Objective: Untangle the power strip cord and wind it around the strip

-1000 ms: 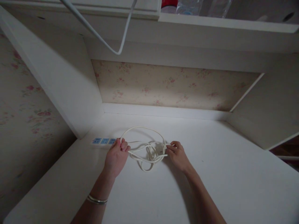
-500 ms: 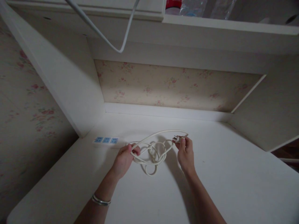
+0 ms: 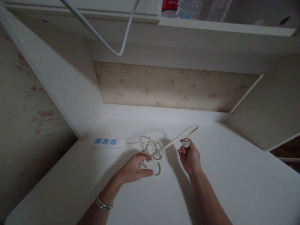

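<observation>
In my right hand [image 3: 190, 155] is a white power plug [image 3: 185, 143], gripped between thumb and fingers with its prongs turned toward me. From the plug the cream cord [image 3: 172, 142] bends up and over, then runs down left to a loose tangle of loops on the desk. My left hand [image 3: 138, 167] is beside those loops, thumb and fingers apart, with the cord at the fingertips but not clasped. Left of the tangle lies a white power strip [image 3: 120, 143] with blue socket faces, its cord leading into the loops.
The white desk [image 3: 150, 200] is bounded by a left side panel [image 3: 70, 72] and a flowered back wall [image 3: 140, 82]. Overhead, a shelf [image 3: 222, 28] carries a red-labelled item [image 3: 169, 7] and clear plastic bottles. A bent white rod [image 3: 100, 37] hangs in front.
My left hand has let go of the cord loops and opened, moving right and down. My right hand has shifted slightly right, turning the plug's prongs toward me.
</observation>
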A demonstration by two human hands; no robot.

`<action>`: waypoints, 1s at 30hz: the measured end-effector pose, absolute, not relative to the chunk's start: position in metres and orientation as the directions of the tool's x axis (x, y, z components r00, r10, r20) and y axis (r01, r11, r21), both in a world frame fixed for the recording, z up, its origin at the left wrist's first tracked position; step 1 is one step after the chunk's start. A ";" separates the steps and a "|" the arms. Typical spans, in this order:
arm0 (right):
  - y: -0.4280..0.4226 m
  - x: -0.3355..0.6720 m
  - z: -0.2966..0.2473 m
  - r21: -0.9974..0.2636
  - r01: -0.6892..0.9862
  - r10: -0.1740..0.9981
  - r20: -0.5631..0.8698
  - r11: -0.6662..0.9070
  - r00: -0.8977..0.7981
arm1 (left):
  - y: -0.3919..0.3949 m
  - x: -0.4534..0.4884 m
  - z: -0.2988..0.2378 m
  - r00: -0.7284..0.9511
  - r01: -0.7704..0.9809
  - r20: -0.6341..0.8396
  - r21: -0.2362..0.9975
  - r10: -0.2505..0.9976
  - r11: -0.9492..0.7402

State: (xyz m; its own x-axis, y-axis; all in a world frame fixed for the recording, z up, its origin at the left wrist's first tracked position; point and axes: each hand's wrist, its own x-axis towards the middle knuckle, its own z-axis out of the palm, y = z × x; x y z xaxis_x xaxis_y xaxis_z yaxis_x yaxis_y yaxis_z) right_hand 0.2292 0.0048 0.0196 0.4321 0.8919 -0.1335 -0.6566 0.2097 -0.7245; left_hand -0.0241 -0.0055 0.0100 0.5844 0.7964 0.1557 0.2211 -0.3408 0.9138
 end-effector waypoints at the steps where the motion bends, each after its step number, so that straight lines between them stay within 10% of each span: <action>1: 0.005 0.232 0.020 -0.683 -0.702 0.897 -0.161 0.201 0.413 | -0.006 -0.022 0.008 0.584 0.273 0.112 0.906 0.804 -0.324; 8: 0.013 0.268 0.014 -0.477 -0.859 0.810 -0.421 0.186 0.409 | -0.005 -0.017 -0.004 0.538 0.416 0.094 0.835 0.838 -0.360; 30: 0.028 0.288 -0.030 -0.851 -0.402 0.553 -0.166 0.338 0.816 | 0.012 -0.034 -0.013 0.051 0.757 0.410 0.579 0.911 -0.303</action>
